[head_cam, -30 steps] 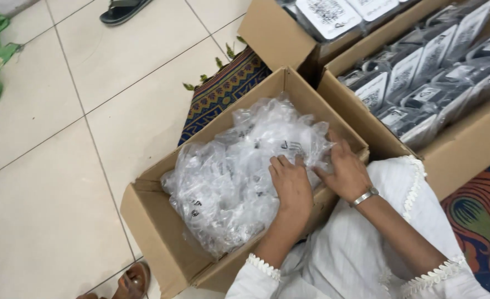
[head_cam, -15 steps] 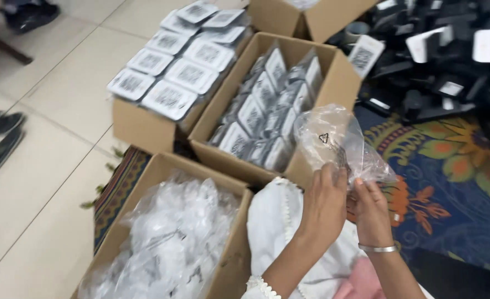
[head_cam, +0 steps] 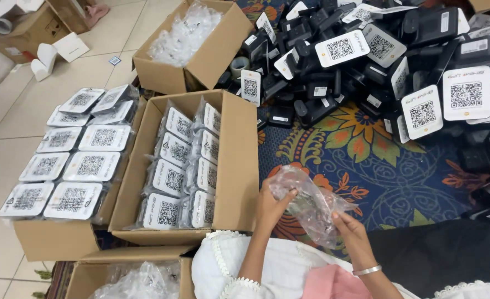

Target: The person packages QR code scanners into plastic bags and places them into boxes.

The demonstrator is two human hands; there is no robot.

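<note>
On the flowery blue rug (head_cam: 389,182) lies a big pile of black gadgets (head_cam: 389,61) with white square cards. Beside it, the middle cardboard box (head_cam: 236,166) holds bagged white cards standing in rows, and the box to its left (head_cam: 51,241) is full of flat ones. Since a moment ago, the view has swung up from the box of bags. Both hands now pinch one crinkly clear plastic bag (head_cam: 310,204) over the rug: left hand (head_cam: 271,204) at its top, right hand (head_cam: 354,237) lower down.
</note>
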